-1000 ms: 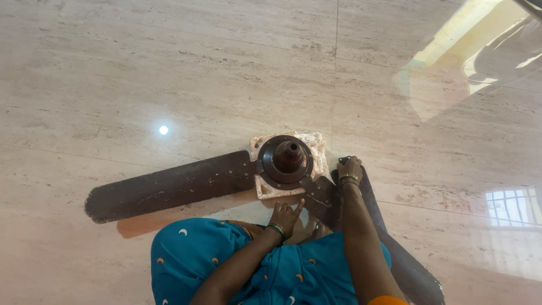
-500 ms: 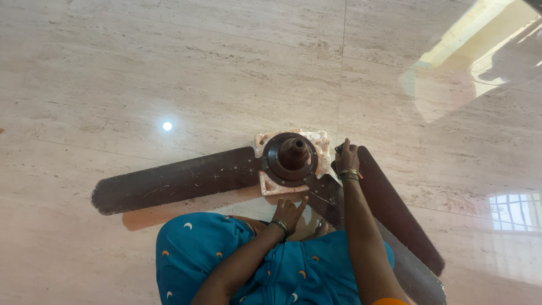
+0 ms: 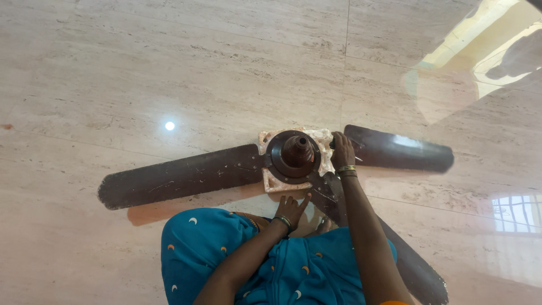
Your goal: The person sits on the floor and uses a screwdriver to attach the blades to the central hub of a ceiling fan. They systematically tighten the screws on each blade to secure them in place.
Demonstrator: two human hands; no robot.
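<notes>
A dark brown ceiling fan (image 3: 293, 155) lies on polished floor (image 3: 169, 68), motor hub centre. The right hand (image 3: 341, 151) grasps the loose blade (image 3: 401, 149) at 3 o'clock; the left hand (image 3: 291, 209) rests open at 6. The blade could slip and scratch tile.

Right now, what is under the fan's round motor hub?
A pale square block lies under the hub, its corners showing around the rim, on the marble floor. The hub hides the block's middle.
</notes>
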